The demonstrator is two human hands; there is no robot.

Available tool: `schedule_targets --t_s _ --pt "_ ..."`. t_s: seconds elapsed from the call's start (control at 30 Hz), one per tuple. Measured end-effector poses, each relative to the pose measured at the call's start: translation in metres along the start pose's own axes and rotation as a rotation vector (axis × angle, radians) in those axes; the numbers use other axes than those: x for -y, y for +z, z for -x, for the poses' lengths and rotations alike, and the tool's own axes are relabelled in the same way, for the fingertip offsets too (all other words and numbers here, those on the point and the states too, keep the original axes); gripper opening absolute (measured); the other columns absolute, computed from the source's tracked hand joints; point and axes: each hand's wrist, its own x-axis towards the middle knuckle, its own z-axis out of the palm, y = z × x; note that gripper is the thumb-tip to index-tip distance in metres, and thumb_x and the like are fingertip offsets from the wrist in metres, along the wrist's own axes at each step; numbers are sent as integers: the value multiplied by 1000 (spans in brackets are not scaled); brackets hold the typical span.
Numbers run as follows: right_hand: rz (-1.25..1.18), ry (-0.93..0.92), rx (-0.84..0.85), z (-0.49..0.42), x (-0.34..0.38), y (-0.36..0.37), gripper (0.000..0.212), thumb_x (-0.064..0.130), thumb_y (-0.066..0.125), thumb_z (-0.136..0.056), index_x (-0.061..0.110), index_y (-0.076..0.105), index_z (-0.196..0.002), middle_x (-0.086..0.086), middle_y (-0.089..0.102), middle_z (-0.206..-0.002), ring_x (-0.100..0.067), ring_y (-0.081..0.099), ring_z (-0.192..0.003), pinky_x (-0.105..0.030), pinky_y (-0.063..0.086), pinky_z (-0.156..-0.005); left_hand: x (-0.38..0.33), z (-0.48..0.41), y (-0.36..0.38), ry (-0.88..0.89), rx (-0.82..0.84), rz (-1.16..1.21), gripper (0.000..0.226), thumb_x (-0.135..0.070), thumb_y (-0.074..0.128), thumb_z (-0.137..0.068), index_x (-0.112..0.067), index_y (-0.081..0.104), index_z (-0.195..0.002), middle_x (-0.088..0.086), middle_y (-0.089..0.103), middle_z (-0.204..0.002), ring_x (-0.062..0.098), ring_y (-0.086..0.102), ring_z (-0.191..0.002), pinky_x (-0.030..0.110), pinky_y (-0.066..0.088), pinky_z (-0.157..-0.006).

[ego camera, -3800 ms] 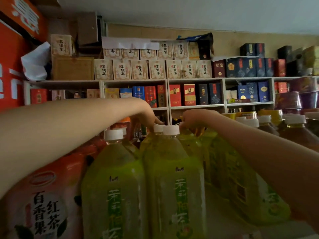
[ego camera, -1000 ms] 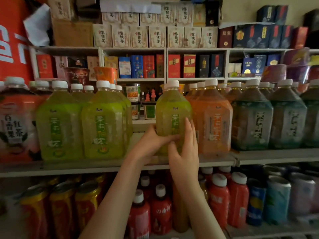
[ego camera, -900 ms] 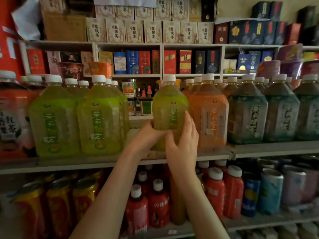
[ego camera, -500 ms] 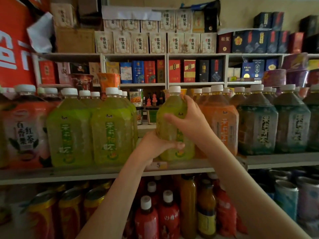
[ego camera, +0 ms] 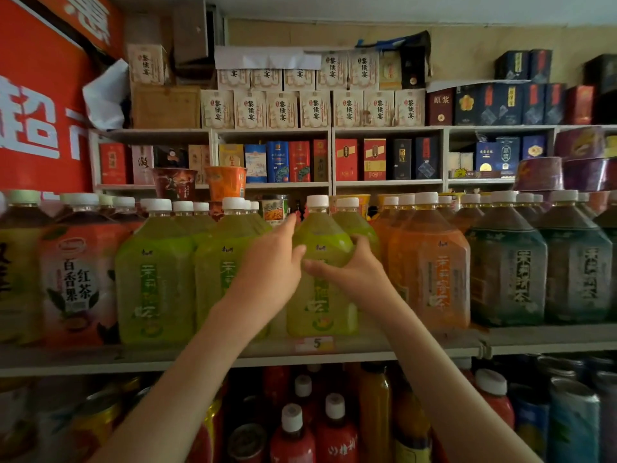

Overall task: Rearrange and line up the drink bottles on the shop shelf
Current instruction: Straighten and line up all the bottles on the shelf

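Closest to me, along the bottom of the frame, red bottles (ego camera: 293,432) with white caps stand on the lower shelf. There are cans (ego camera: 96,419) to the lower left and more cans (ego camera: 574,419) to the lower right. My two forearms rise over them, past the shelf edge (ego camera: 100,362) and its price tag (ego camera: 315,343) marked 5.

Just above that tag, near the middle of the frame, the green bottle (ego camera: 322,302) stands upright at the front of the shelf. I cannot tell whether its base rests on the board. My left hand (ego camera: 270,262) cups its left side, with the fingers reaching up toward the neck and the thumb laid across the front. My right hand (ego camera: 354,272) has its fingers curled round the right shoulder and its thumb stretched over the label. Both hands grip this one bottle.

Room is tight. My left hand fills the gap to the next green bottles (ego camera: 153,279), which stand close on the left. An orange bottle (ego camera: 430,279) stands just beside my right wrist. Another green one (ego camera: 354,222) sits right behind. Further right are dark green bottles (ego camera: 507,275), and at the far left is a red-labelled bottle (ego camera: 80,279).

Behind the caps, noodle cups (ego camera: 225,182) show. Beyond them, wall shelves hold red and blue boxes (ego camera: 300,162), with cream boxes (ego camera: 283,110) stacked above. A red sign (ego camera: 40,111) fills the upper left.
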Motion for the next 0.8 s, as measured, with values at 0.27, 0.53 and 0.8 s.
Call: schedule_targets --t_s 0.27,0.53,0.8 --pt "212 -5 192 -12 12 2 105 70 57 -73 17 7 -149 -10 39 -145 -26 46 -126 -37 47 -95 8 -48 -21 86 71 -158 57 -40 46 -95 -15 32 -145 6 65 -102 18 64 -85 28 50 -65" --pt "527 -54 252 -20 35 -16 106 84 24 -69 11 27 -145 -13 48 -139 -24 51 -120 -33 48 -85 14 -80 -21 28 240 -75 21 -36 51 -95 -21 56 -110 -5 56 -79 6 48 -57 21 32 -49" --pt "748 -20 -65 -108 48 -39 31 19 44 -96 -3 55 -115 -19 58 -115 -33 55 -107 -32 39 -74 22 -88 -24 125 267 -60 24 -35 56 -92 -21 59 -111 -4 60 -101 2 53 -80 18 42 -65"
